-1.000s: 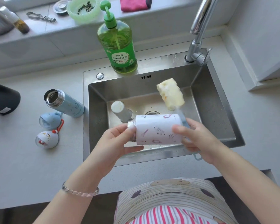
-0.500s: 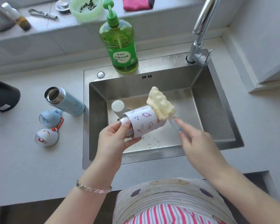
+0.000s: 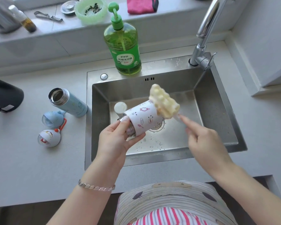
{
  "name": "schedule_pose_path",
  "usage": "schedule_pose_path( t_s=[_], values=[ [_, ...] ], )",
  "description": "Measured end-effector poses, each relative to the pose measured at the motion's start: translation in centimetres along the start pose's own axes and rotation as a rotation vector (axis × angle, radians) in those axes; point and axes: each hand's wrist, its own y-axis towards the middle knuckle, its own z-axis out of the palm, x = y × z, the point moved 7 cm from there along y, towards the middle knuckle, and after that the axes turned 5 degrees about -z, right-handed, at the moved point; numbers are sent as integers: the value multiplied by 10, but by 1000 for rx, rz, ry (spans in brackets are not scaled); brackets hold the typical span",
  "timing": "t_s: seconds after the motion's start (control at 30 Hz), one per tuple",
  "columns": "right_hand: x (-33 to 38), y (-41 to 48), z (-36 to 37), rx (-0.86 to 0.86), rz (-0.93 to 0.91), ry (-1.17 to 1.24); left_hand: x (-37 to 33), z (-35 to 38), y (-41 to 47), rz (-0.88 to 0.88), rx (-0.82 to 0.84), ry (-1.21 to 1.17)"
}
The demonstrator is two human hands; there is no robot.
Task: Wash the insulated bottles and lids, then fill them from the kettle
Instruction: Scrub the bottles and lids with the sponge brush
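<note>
Over the steel sink [image 3: 217, 101], my left hand [image 3: 115, 142] grips the metal neck of a white printed bottle [image 3: 144, 119], held tilted with its base pointing away. My right hand [image 3: 201, 138] holds the clear handle of a sponge brush; its yellow sponge head [image 3: 165, 101] presses on the bottle's base. A blue bottle [image 3: 66, 101] lies open on the counter left of the sink. Beside it sit a blue lid [image 3: 53, 119] and a white lid [image 3: 49, 138]. The dark kettle [image 3: 3, 96] is at the left edge.
A green dish soap bottle [image 3: 122, 44] stands behind the sink, the tap [image 3: 204, 30] at its back right. A small white-capped item [image 3: 120, 107] stands in the basin behind the bottle. The sill holds a green bowl [image 3: 91, 9], pink cloth [image 3: 142, 4] and a small bottle.
The white bottle has swung from lying sideways between both hands to tilting away in my left hand alone. My right hand drew back and the sponge head came onto the bottle's base.
</note>
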Motion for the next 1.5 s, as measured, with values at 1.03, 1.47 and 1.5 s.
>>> schedule_pose_path(
  t_s=[1.03,1.47,1.5],
  values=[
    [-16,-5,22,140,300,694,2,-13,16,-130,34,7],
    [-21,-14,25,152,313,605,15,-20,16,-168,43,-68],
    [-18,-16,25,141,302,614,15,-19,17,-168,35,-77]
  ],
)
